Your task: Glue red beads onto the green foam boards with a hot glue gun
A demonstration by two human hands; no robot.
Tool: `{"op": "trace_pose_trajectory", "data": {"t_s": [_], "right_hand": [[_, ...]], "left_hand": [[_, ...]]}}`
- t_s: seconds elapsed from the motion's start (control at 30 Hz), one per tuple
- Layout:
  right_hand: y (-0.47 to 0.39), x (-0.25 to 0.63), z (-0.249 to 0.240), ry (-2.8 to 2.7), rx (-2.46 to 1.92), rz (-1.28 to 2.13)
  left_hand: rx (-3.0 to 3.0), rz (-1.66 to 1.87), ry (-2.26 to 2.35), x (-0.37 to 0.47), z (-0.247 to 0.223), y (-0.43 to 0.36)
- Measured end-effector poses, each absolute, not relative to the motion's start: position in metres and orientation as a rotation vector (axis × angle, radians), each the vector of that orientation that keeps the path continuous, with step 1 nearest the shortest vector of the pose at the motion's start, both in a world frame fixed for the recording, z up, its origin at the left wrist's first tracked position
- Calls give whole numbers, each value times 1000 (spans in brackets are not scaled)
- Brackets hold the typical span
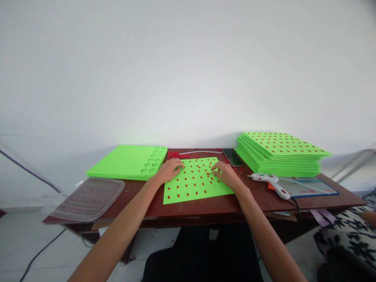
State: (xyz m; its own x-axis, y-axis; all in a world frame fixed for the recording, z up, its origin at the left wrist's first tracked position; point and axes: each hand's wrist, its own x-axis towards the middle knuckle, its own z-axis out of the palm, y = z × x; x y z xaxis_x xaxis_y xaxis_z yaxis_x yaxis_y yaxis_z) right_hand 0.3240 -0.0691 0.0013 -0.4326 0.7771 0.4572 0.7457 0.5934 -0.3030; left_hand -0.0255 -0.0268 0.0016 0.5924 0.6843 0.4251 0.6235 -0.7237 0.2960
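A bright green sheet (182,197) lies on the dark red table, dotted with rows of small red pieces (196,193). Over its left edge rests my left hand (170,170), fingers bent with a gap between thumb and fingertips; nothing shows in it. My right hand (225,173) is at the sheet's right side, thumb and fingers drawn together low over the surface. Whether a red piece is between those fingertips is too small to tell. Some red pieces near my right fingers sit out of line with the rows.
Left stands a stack of plain green sheets (117,162), with a clear plastic lid (88,197) before it. Loose red pieces (173,155) and a phone (232,157) lie behind. Right are a dotted green stack (279,164) and a corded white glue gun (272,182). Another person's hand (368,217) shows far right.
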Motion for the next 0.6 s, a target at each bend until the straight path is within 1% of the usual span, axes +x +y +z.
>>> {"op": "trace_pose_trajectory", "data": {"t_s": [0.17,0.43,0.6], "right_hand": [[-68,325,-3,-2261,-1253,-33],[-69,317,4,-2237,-1213,-70],[-72,318,2,-2222,-1138,27]], "left_hand": [[2703,799,1112,-25,1,-26],[2711,795,1116,-27,-1,-25],[2724,797,1112,-27,-3,-24]]}}
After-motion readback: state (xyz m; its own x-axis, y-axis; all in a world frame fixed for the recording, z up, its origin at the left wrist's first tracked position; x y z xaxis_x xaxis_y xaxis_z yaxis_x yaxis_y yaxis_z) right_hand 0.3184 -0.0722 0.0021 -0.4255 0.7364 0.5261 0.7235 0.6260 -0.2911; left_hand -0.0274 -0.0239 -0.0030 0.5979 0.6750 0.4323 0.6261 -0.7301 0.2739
